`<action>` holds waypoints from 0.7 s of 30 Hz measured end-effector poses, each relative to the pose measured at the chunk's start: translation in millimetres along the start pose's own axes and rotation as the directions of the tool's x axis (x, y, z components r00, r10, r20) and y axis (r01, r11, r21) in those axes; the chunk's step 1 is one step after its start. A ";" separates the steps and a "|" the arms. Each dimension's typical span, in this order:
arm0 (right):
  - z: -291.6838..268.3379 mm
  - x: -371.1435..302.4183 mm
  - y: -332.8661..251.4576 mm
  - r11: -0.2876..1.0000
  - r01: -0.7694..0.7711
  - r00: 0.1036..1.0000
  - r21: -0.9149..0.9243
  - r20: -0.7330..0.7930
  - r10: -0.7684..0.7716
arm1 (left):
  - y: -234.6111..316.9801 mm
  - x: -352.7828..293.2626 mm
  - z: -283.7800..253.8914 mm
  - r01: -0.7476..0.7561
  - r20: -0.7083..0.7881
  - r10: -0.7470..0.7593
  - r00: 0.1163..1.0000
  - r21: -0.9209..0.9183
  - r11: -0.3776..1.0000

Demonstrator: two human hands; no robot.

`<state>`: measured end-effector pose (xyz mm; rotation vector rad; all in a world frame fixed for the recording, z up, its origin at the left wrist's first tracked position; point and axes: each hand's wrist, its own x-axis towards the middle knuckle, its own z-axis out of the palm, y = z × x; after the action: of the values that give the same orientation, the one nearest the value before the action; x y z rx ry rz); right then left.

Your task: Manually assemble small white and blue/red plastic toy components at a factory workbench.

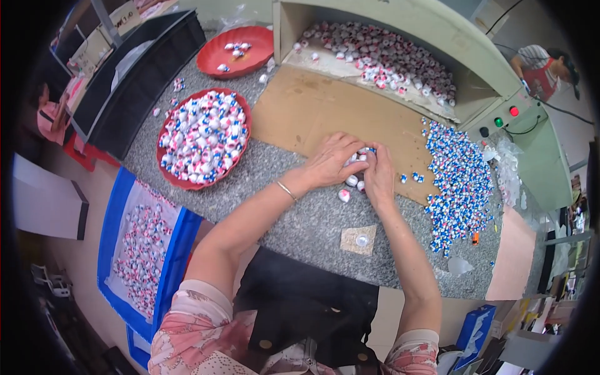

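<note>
My left hand [333,164] and my right hand [379,174] meet at the near edge of a brown cardboard sheet [337,106]. Their fingers are curled around small white toy-like pieces, one with blue on it [371,150]. Exactly which fingers grip which piece is partly hidden. Just below the hands a few loose white pieces [352,181] lie on the grey speckled worktop [300,231], and a white piece with pink [344,195] sits nearest to me. Right of my right hand lie several small blue-and-white pieces [404,179].
A large pile of blue-and-white pieces [462,181] covers the right side. A red bowl [164,170] of finished-looking pieces and a nearly bare red bowl [209,59] stand left. Beyond is a cream metal housing [400,15] holding white-and-pink pieces [387,53]. A blue crate [114,212] stands low left.
</note>
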<state>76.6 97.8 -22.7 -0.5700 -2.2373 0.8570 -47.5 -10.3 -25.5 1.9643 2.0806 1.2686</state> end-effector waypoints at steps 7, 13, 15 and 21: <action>-15.3 -5.6 -9.8 0.998 0.060 0.998 0.026 -0.036 -0.059 | 18.8 -41.0 -18.4 0.011 -0.076 0.009 0.997 0.254 0.967; -120.5 -69.5 -9.7 0.930 -0.359 0.911 0.079 0.248 0.330 | 81.7 -88.6 -70.3 0.002 -0.075 0.004 0.997 0.080 0.997; -146.8 -103.7 -4.4 0.850 -0.513 0.821 0.118 0.356 0.446 | 99.8 -116.5 -64.8 -0.074 0.101 0.077 0.992 -0.031 0.997; -161.0 -141.1 -13.0 0.948 -0.223 0.896 -0.229 0.335 0.292 | 89.2 -136.2 -49.5 -0.074 0.222 0.069 0.973 0.016 0.997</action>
<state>285.8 72.4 16.8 -0.8724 -2.6415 0.9562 29.8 -161.3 -11.8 2.0989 1.9457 0.9851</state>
